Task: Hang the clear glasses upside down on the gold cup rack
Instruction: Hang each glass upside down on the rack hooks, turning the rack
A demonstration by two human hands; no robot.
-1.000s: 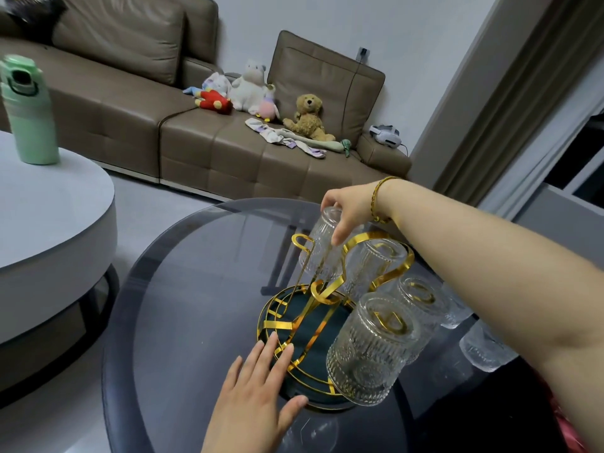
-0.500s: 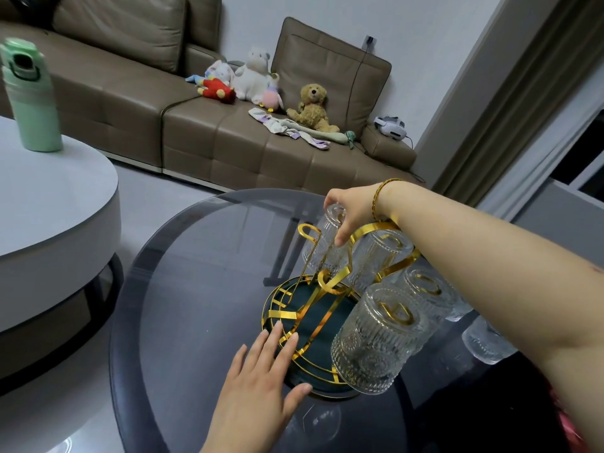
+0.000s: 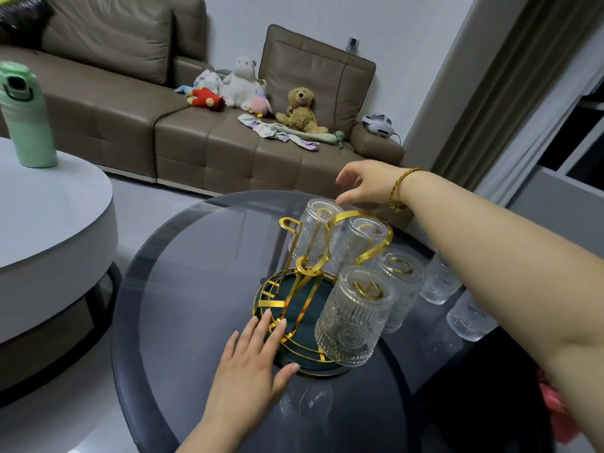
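Four clear glasses [image 3: 351, 317] hang upside down on the gold cup rack [image 3: 295, 289], which stands on the round dark glass surface [image 3: 196, 305]. The right hand [image 3: 367, 184] hovers spread just above the far glass [image 3: 313, 230], perhaps brushing its base. The left hand [image 3: 253, 361] lies flat, fingers unclenched, on the rack's rim. Two more glasses [image 3: 470, 318] stand to the right.

A green bottle [image 3: 26, 116] stands on the white table [image 3: 55, 217]; plush toys [image 3: 242, 83] line the brown sofa [image 3: 137, 125]

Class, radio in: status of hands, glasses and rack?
Right hand open above far glass. Left hand flat on rack base. Four hung, two waiting.
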